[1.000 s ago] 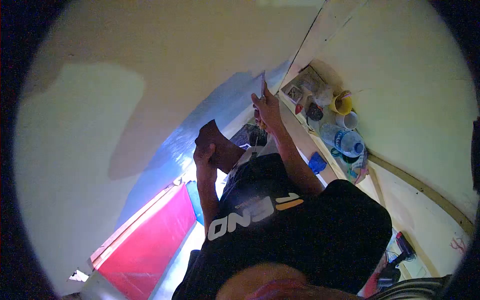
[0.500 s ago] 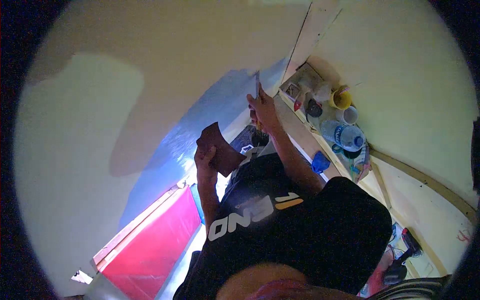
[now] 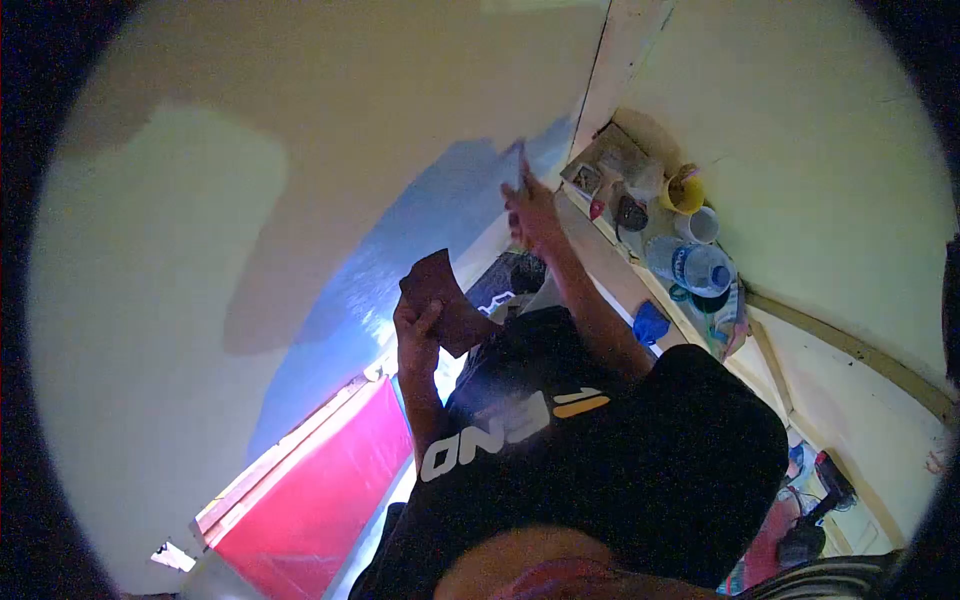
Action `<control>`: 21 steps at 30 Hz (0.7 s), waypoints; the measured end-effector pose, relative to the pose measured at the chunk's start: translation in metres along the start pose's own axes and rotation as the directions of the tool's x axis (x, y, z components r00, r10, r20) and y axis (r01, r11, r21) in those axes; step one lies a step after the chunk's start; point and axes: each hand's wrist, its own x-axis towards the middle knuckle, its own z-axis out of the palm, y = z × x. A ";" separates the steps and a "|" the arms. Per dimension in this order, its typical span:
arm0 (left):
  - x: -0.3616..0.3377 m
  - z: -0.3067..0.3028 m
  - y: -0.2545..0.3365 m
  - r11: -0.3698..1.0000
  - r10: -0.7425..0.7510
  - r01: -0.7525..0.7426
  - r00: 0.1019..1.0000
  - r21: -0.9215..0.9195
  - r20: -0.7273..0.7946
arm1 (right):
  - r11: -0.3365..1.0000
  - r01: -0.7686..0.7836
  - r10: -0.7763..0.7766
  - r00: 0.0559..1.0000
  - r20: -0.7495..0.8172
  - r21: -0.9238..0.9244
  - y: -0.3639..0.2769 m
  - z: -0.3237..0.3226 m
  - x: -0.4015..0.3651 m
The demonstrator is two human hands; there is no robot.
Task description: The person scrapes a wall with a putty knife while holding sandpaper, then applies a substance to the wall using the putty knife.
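Note:
My right hand (image 3: 535, 215) is raised to the wall and grips a thin flat blade (image 3: 521, 165), whose tip rests at the edge of a blue patch (image 3: 400, 250) on the cream wall. My left hand (image 3: 415, 330) is lower and closer to my chest. It holds a dark brown flat sheet (image 3: 447, 300) by its lower edge. My black shirt (image 3: 600, 440) with white lettering fills the lower middle of the view.
A ledge to the right carries a yellow cup (image 3: 686, 192), a white cup (image 3: 702, 226), a plastic water bottle (image 3: 695, 268) and small clutter. A blue object (image 3: 650, 325) lies below it. A red panel (image 3: 320, 480) sits lower left, and a power tool (image 3: 820, 500) lower right.
My left hand with the dark sheet has dropped slightly and tilted. My right hand has stayed at the wall with the blade, shifting a little along the blue patch's edge.

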 end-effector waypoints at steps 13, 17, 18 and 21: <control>0.019 0.026 -0.004 0.910 0.030 -0.022 0.999 0.413 -0.013 | 0.984 -0.103 0.129 0.976 0.177 -0.149 -0.001 -0.007 -0.045; 0.036 0.036 -0.013 0.739 0.151 -0.161 0.986 0.654 0.073 | 0.971 -0.101 0.064 0.983 0.174 0.218 -0.015 -0.045 -0.042; 0.040 0.042 -0.013 0.656 0.197 -0.223 0.973 0.721 0.122 | 0.943 -0.077 0.011 0.979 0.202 0.323 -0.025 -0.056 -0.043; 0.049 0.069 -0.015 0.730 0.146 -0.172 0.985 0.662 0.094 | 0.968 -0.018 -0.047 0.967 0.252 0.248 -0.048 -0.076 -0.045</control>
